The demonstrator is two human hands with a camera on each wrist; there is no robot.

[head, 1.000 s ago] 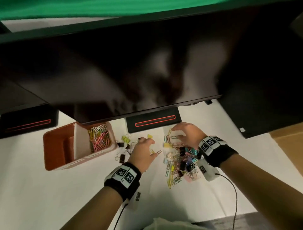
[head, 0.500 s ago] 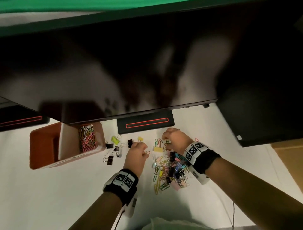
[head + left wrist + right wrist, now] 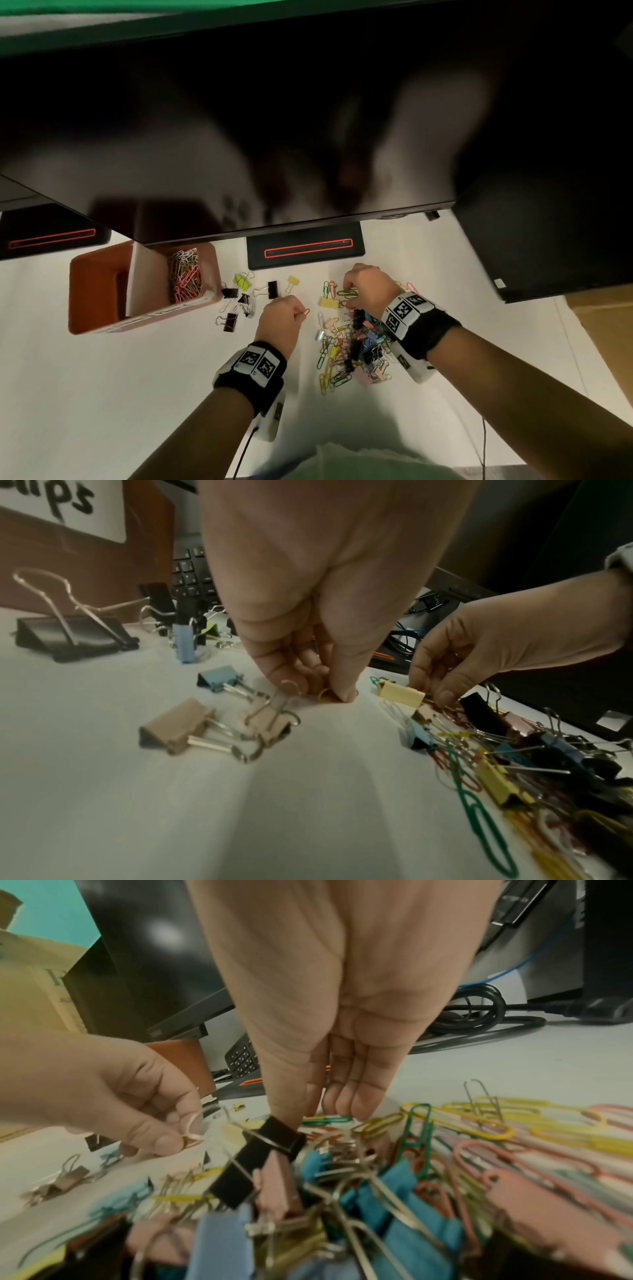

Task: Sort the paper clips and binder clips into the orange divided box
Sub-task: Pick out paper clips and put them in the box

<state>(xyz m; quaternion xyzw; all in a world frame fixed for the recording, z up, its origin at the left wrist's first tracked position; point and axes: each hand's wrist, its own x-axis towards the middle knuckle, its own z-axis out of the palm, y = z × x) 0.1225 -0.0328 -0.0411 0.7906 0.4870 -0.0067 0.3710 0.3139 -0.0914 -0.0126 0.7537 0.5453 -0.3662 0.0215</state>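
Note:
The orange divided box (image 3: 96, 284) stands at the left; its right compartment holds coloured paper clips (image 3: 185, 274). Several binder clips (image 3: 233, 305) lie loose between the box and my left hand (image 3: 299, 310), which pinches a pink paper clip (image 3: 305, 311). That hand's tips (image 3: 329, 693) come down to the table. A mixed pile (image 3: 352, 346) of paper clips and binder clips lies to the right. My right hand (image 3: 346, 296) reaches down at the pile's far end, thumb and fingers closing on a green paper clip (image 3: 329, 1119) beside a yellow binder clip (image 3: 400, 696).
A dark monitor overhangs the desk, and its stand base (image 3: 305, 251) with a red line sits just behind the clips. A keyboard (image 3: 192, 572) and cables (image 3: 479, 1015) lie further back. A cardboard box (image 3: 603, 325) is at the right.
The head view has shifted. Both hands stay by the pile; the left still pinches its paper clip, and the right fingers have drawn in over the green clip.

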